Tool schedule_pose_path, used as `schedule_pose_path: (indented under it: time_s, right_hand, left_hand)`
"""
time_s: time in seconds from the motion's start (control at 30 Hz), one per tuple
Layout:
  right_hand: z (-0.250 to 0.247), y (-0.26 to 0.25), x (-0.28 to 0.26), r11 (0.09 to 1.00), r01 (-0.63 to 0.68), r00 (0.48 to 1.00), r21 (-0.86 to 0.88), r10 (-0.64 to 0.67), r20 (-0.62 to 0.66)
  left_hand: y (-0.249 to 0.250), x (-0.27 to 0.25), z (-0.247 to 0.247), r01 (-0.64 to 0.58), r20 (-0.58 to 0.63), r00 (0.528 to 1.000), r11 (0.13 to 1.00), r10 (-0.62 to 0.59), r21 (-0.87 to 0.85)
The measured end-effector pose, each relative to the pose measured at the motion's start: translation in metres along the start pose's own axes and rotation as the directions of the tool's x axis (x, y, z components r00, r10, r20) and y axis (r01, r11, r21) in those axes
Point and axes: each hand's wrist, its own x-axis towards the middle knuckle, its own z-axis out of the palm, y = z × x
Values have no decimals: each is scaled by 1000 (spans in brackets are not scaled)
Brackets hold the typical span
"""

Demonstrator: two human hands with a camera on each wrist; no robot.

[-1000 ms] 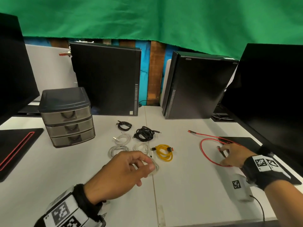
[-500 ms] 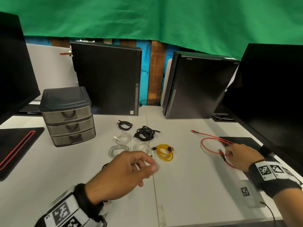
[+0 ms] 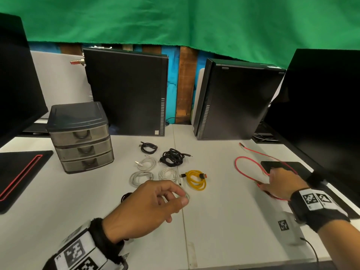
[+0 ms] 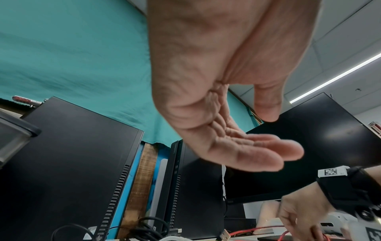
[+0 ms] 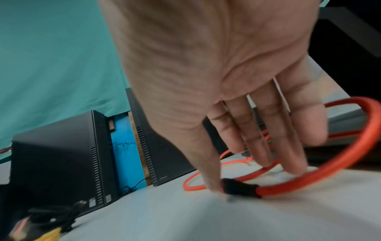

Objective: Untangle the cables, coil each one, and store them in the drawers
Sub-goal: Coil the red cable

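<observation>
Green cloth hung across the back, above a pale, smooth worktop with a seam running front to back. Two black computer towers upright along the far edge; dark monitors cut off at both side edges. Near the left edge, a smoky plastic drawer unit, three drawers, all closed. Mid-worktop, a cluster of coiled cables: two black, three white, one yellow with a black plug, each lying apart from the others. Toward the right edge, a red cable, braided, in a loose open loop, one end trailing toward the far edge, part of it crossing a black mat. Right hand down on that loop, fingers straight and slightly spread, tips pressing the cable flat; thumb beside its black end sleeve. Left hand raised over the near middle, fingers loosely curved toward the thumb; a thin pale ring at the fingertips, whether held or lying beneath impossible to tell; from the wrist, the palm bare. A dark coil mostly hidden behind that hand. Near the right front corner, a grey box with a square printed marker, blurred.
</observation>
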Motion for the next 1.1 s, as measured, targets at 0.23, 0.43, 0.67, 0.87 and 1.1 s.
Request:
schedule_pose_path:
  time_s: [0.23,0.43,0.67,0.87,1.1]
  right_hand:
    - [-7,-7,-38,994,102,959,-45,-86,271]
    - [-53,-49,-125,831,555,795,18,-537,281]
    - [-75,-107,-199,543,708,634,453,-770,-69]
    - [-75,-118,-183,173,616,612,769,-719,-329]
    - [-51,-120,-157,-34,401,811,916,-452,-372]
  left_hand:
    - [4,-2,2,11,4,1000,1000,-11,10]
    - [13,-13,12,-83,23,996,991,81,108]
    - [28,-32,35,-139,261,955,990,140,-22]
    - [40,-29,9,12,97,995,937,23,-349]
    - [60,-29,-40,-69,-32,996,458,89,-886]
